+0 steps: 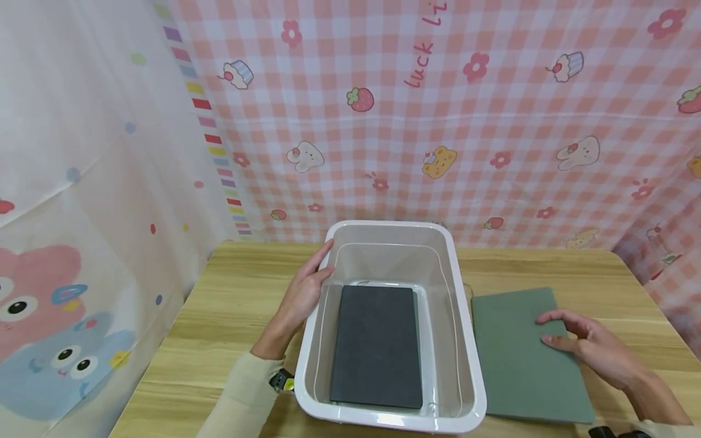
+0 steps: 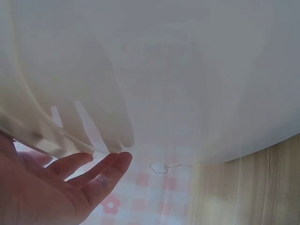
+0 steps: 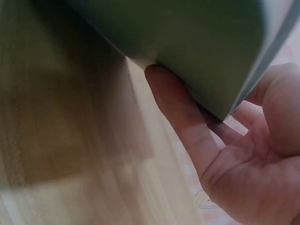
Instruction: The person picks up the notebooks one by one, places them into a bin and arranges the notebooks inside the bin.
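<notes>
A white plastic bin (image 1: 391, 420) stands in the middle of the table. My left hand (image 1: 304, 292) grips its left rim, and in the left wrist view the fingers (image 2: 110, 173) lie against the pale outer wall. Flat inside the bin is a dark grey notebook (image 1: 378, 347), with a thin green edge (image 1: 416, 310) showing beneath its right side. To the right of the bin, my right hand (image 1: 597, 348) holds a green notebook (image 1: 526, 359) by its right edge, thumb on top and other fingers underneath. The right wrist view shows that edge raised over the table.
The wood-grain table (image 1: 219, 340) runs out to both sides of the bin. A pink checked cloth (image 1: 383, 134) hangs right behind it, and a white patterned cloth (image 1: 98, 201) hangs on the left. A small tan edge (image 1: 468, 292) shows between bin and green notebook.
</notes>
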Available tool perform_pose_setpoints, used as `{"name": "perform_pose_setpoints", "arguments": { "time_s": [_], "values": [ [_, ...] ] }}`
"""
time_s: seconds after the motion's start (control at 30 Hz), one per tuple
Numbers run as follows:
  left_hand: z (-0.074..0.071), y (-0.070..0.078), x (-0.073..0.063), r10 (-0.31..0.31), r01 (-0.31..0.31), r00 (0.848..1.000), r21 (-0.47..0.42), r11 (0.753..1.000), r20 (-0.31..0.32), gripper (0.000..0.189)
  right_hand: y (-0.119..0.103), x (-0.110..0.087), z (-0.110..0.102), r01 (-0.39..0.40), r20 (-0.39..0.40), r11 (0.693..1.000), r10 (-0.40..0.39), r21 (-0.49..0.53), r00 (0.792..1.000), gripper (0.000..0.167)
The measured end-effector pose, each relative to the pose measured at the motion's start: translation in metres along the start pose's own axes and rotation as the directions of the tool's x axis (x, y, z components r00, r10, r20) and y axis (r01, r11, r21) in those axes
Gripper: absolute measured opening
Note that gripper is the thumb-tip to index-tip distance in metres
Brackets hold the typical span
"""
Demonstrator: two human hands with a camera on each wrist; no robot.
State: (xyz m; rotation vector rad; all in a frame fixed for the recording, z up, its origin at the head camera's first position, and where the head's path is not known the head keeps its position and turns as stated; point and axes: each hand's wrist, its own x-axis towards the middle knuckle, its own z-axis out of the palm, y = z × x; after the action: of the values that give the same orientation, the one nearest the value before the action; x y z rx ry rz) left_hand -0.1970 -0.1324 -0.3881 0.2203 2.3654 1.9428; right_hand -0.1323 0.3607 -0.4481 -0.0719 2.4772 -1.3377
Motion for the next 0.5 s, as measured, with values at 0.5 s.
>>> {"name": "perform_pose_setpoints", "arguments": {
  "time_s": [0.5],
  "values": [
    [0.0, 0.001, 0.0, -0.012, 0.013, 1.0, -0.014, 1.0, 0.011, 0.052, -0.025, -0.011, -0.022, 0.223, -0.131, 0.961, -0.203, 0.164, 0.97, 0.033]
  ]
}}
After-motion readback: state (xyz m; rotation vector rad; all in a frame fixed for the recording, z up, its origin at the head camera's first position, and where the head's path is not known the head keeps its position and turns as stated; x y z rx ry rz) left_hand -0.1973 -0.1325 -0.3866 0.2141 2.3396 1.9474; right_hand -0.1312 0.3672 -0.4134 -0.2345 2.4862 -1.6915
